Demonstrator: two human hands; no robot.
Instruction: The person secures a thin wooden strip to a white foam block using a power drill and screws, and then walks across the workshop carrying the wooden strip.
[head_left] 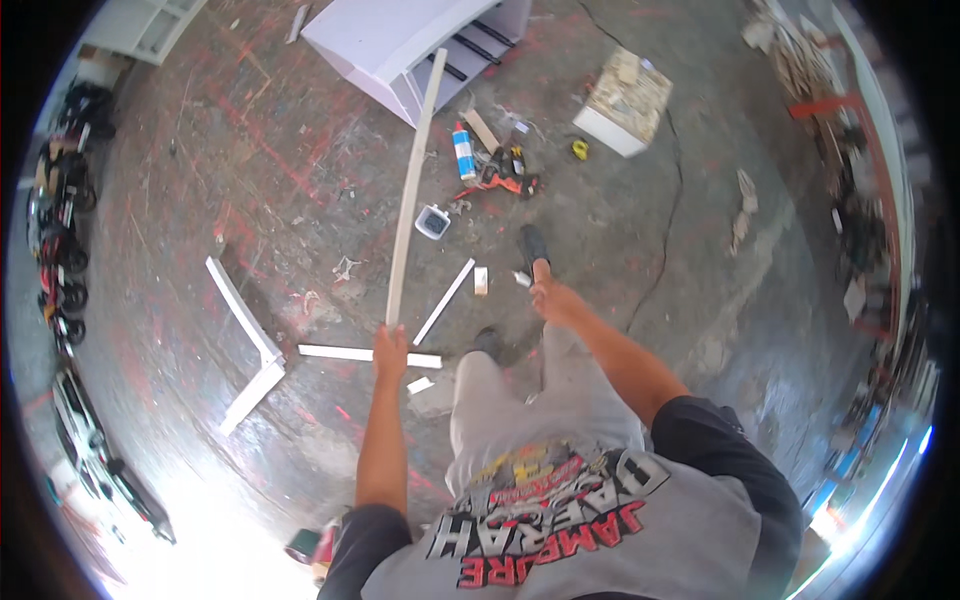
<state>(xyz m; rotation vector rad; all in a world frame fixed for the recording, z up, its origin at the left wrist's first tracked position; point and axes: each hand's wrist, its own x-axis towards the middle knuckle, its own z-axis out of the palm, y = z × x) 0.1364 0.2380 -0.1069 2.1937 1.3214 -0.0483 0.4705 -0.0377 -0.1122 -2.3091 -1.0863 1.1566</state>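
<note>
1. Over the middle of the floor [270,205], we log a long pale strip [408,200]; the left hand [390,350] is closed around its near end.
2. Long axis runs away from the body, toward the floor's far edge, leaning slightly right. Far tip overlaps the lavender cabinet [375,40] in view; touching or not, we can't tell.
3. Held by one end, we'd guess, so the full length reaches out ahead.
4. Right hand [556,302] is well apart from the left, fingers curled, by a small white piece [523,279]; gripped or merely behind, we can't tell.
5. Near the left hand: a crosswise white strip [345,353] and a thin diagonal strip [443,302]. Toward the floor's left edge, two angled strips [238,305] meet at a bend. Spread flat, we think, for easy picking.
6. Toward the far edge, right of the long strip: white tub [432,222], blue-and-white bottle [463,153], orange-and-black drill [508,180]. Clustered for reach, we suppose.
7. Farther right: yellow tape measure [580,150], near a tan-topped white block [625,105].
8. Along the floor's left edge, we note motorbikes [70,255].
</note>
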